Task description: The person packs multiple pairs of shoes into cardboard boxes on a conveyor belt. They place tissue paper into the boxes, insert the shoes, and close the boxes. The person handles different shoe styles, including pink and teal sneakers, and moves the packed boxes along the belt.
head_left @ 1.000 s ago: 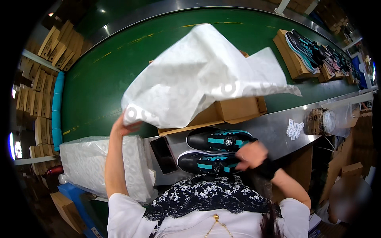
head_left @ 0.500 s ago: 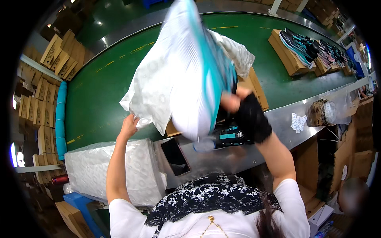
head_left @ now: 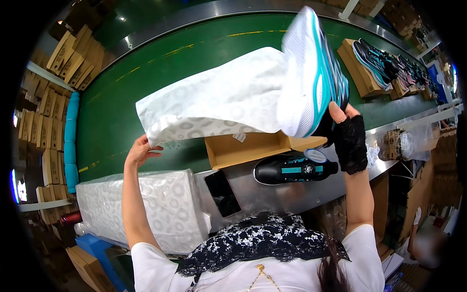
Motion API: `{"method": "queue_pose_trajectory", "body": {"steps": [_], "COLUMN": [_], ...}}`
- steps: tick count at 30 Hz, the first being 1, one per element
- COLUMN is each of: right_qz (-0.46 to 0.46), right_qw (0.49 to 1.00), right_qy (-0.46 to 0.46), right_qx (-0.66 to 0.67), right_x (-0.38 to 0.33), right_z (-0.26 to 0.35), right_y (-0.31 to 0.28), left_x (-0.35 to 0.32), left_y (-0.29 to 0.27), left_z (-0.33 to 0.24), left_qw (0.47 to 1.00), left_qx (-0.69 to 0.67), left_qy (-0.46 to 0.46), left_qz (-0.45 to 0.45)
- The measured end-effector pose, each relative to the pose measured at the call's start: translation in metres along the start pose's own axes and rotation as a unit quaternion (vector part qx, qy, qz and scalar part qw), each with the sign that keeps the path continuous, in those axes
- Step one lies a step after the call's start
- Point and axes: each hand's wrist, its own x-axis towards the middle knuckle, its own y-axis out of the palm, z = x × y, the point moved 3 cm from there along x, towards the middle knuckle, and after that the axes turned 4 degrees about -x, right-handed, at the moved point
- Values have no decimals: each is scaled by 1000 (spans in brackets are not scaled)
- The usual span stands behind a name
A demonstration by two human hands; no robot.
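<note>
Over a green work surface [head_left: 112,131], bordered by a metal ledge [head_left: 272,200] on the near side and brown box stacks [head_left: 48,117] at the left. With the left hand [head_left: 139,152], pinching a near corner of patterned white paper [head_left: 219,92], held out partly above an open brown box [head_left: 248,155]. With the right hand [head_left: 347,125], lace-covered at the wrist, gripping 1 raised shoe [head_left: 316,82] by its lower end, white sole toward the paper. Possibly touching the paper's right end, though hidden behind that sole. On the ledge, 1 matching shoe [head_left: 292,169] and a dark phone [head_left: 222,192]. Judging by the pose, probably bringing shoe and paper together; calling next for a firm shoe grip and a flat, untorn paper edge.
</note>
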Motion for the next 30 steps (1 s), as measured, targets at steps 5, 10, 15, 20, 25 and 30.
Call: {"method": "queue_pose_trajectory", "body": {"steps": [5,10,15,20,25,30], "right_qz": [192,229,251,421,47,-198], "right_qw": [980,915,918,807,946,979], "right_qy": [-41,-128,-11,-45,-111,-9], "right_qx": [10,-307,-305,-413,-302,-51], "right_x": [36,31,16,-6,-6,3], "right_z": [10,-114,-152,-171,-101,-149], "right_y": [59,122,164,199,120,5], "left_x": [1,-13,-49,-26,24,-11], "left_y": [-29,-31,70,181,140,215], "left_z": [-3,-35,-91,-96,-40,-8], "left_qw": [993,994,963,907,945,732], "left_qx": [112,-36,-140,-230,87,471], "left_qy": [34,96,215,173,315,491], "left_qz": [-9,-46,81,309,-9,-47]}}
